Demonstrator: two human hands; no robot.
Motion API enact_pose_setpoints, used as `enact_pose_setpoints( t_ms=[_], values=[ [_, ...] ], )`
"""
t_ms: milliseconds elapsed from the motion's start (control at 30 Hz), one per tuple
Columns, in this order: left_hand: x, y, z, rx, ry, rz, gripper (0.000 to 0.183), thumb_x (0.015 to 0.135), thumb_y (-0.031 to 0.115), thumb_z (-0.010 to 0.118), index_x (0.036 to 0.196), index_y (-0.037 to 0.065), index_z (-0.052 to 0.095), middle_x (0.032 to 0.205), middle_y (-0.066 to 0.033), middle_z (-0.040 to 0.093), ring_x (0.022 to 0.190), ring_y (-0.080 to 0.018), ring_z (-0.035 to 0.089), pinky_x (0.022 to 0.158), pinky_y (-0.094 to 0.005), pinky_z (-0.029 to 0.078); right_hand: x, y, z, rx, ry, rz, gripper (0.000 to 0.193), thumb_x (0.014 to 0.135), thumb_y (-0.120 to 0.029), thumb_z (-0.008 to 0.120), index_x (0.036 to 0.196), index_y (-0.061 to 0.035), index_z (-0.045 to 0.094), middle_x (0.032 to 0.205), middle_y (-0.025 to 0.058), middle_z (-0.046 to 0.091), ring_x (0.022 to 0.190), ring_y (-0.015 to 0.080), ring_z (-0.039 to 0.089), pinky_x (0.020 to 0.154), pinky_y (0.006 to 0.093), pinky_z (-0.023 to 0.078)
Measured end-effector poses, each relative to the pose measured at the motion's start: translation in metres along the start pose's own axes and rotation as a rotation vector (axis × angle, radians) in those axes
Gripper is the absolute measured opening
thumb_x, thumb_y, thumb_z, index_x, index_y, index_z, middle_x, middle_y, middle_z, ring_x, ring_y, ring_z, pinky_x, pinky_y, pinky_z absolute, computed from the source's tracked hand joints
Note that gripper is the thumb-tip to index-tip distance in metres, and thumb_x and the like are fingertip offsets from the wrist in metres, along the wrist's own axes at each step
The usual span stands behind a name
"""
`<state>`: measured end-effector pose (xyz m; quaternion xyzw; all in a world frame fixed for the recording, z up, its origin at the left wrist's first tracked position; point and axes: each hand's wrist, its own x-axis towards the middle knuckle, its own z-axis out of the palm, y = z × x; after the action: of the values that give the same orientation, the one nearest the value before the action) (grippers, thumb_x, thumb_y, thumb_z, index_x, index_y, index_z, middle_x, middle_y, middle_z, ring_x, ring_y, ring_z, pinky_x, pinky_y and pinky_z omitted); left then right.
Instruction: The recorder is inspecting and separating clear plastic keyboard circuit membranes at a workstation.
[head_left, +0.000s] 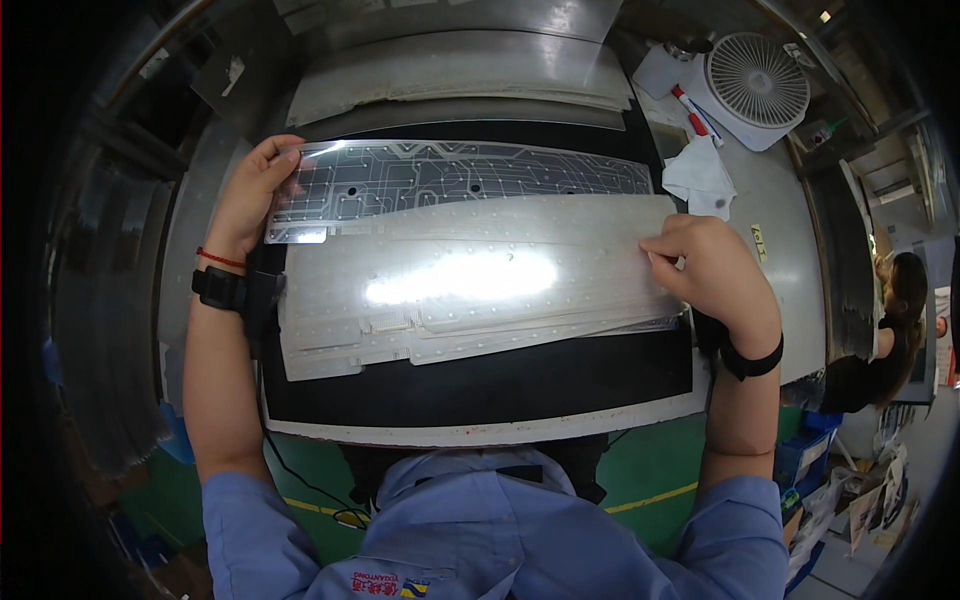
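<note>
A clear plastic film printed with circuit traces [430, 180] lies along the far side of the black work surface. My left hand [262, 185] is closed on its upper left corner, thumb on top. Nearer to me is a loose, slightly fanned stack of translucent plastic sheets [480, 240], dotted with small marks and with notched lower edges. It overlaps the lower part of the circuit film, and a bright glare covers its middle. At the stack's right edge, my right hand [715, 265] has thumb and forefinger pinched on the top sheet.
The black mat [480, 400] covers the table. Pale sheets [460, 75] are piled behind it. On the right bench are a crumpled white cloth [698, 178], a red-and-white marker [692, 118], a white fan [757, 80] and a bottle [660, 72]. Another person [890, 340] sits far right.
</note>
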<state>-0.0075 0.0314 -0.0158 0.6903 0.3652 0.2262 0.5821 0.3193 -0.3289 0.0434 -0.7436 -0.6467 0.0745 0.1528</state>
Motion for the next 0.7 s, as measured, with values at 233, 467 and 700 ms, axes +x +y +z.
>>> enact_pose_setpoints(
  t_ms=[233, 467, 700],
  values=[
    [-0.0001, 0.0001, -0.0013, 0.012, 0.010, -0.003, 0.024, 0.097, 0.018, 0.055, 0.118, 0.006, 0.057, 0.091, 0.0013, 0.065, 0.069, -0.0032, 0.052, 0.063, -0.0172, 0.042, -0.0003, -0.0005, 0.0005, -0.029, 0.000, -0.015, 0.013, 0.075, -0.011, 0.062, 0.078, -0.0003, 0.070, 0.073, 0.0148, 0.061, 0.070, 0.0332, 0.060, 0.062, 0.0409, 0.048],
    [0.0004, -0.0004, -0.0008, 0.007, 0.004, 0.001, 0.023, 0.097, 0.020, 0.056, 0.117, 0.007, 0.056, 0.090, 0.0028, 0.064, 0.068, -0.0016, 0.050, 0.059, -0.0159, 0.040, -0.0015, -0.0010, -0.0050, -0.021, -0.068, 0.005, 0.013, 0.075, -0.011, 0.063, 0.077, 0.0001, 0.069, 0.072, 0.0148, 0.061, 0.069, 0.0336, 0.060, 0.061, 0.0415, 0.047],
    [0.0019, -0.0016, -0.0030, 0.008, -0.011, 0.005, 0.024, 0.097, 0.020, 0.056, 0.117, 0.006, 0.057, 0.090, 0.0015, 0.064, 0.070, -0.0034, 0.053, 0.062, -0.0176, 0.043, -0.0020, -0.0007, -0.0036, -0.047, -0.053, -0.009, 0.014, 0.076, -0.012, 0.062, 0.078, -0.0008, 0.070, 0.072, 0.0141, 0.061, 0.068, 0.0336, 0.060, 0.061, 0.0412, 0.048]
  ],
)
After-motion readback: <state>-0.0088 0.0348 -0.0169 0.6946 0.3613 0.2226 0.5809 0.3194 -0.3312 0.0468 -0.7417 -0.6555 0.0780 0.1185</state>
